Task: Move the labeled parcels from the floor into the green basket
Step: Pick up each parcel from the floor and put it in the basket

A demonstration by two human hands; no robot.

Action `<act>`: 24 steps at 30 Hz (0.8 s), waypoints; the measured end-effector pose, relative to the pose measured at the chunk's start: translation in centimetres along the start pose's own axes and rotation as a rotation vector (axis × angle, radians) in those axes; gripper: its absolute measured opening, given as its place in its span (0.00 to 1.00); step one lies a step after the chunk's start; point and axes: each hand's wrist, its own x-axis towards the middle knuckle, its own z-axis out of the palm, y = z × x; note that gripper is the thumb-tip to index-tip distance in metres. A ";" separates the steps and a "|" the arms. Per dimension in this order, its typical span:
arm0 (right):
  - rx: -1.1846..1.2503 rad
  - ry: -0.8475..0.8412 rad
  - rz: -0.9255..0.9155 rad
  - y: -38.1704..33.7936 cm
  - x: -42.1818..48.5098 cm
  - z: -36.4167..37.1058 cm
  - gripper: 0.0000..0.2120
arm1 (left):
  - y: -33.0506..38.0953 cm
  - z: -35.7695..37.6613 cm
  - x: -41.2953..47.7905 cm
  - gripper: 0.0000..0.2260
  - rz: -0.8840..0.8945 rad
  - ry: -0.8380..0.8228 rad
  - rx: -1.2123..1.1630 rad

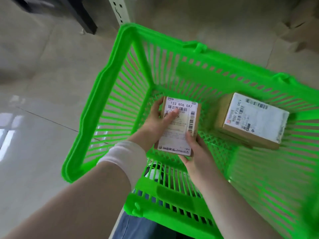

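The floor (pixel 43 80) is pale glossy tile with a thin dark grout line (pixel 51 120). Bright reflections (pixel 6 135) lie on it at left. A dark furniture leg (pixel 81 16) stands top left, beside a white perforated upright (pixel 119 9). Blurred brown cardboard (pixel 296 31) occupies the top right.

Upright post (pixel 119 11): white metal with punched slots, standing at top centre just beyond the basket (pixel 96 94).
Dark furniture (pixel 77 14): black slanted piece at top left, blurred; its kind cannot be told.
Cardboard (pixel 298 26): brown, creased, at the top right corner.
Wristband (pixel 122 156): white cloth wrapped round the forearm.
Denim (pixel 138 228): blue fabric at the bottom edge.
Shoe (pixel 155 173): black and white, seen through the near slats.
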 end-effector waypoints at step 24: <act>0.229 0.376 0.221 0.6 3.1 2.2 0.11 | -0.8 -0.7 4.4 0.07 0.033 0.238 0.171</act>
